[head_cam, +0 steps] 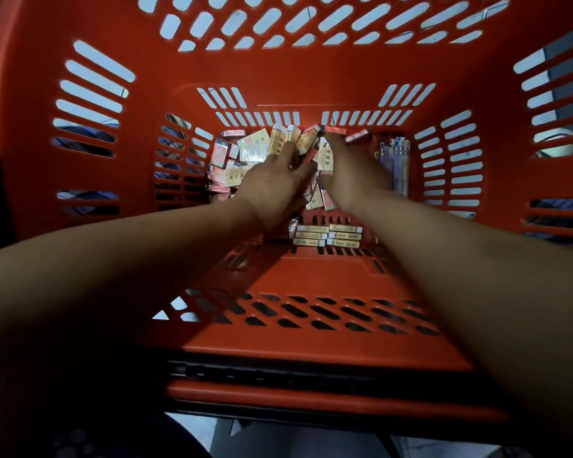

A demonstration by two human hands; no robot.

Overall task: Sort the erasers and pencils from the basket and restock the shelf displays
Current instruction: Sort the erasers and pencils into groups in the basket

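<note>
I look down into a deep red slotted basket [311,74]. Its bottom holds a heap of loose boxed erasers [252,150], yellow ones and pink ones. A neat stack of yellow eraser boxes [328,235] lies against the near wall. Packs of pencils [396,160] in bluish wrappers lie along the right side. My left hand [272,190] reaches into the heap with fingers over the erasers. My right hand [351,166] lies beside it, and a yellow eraser [325,157] shows at its fingers. What either hand holds is hidden beneath it.
The basket's near rim and its folded black handle [278,371] lie below my forearms. Pale floor [305,438] shows under the rim. Through the side slots only dim shapes appear.
</note>
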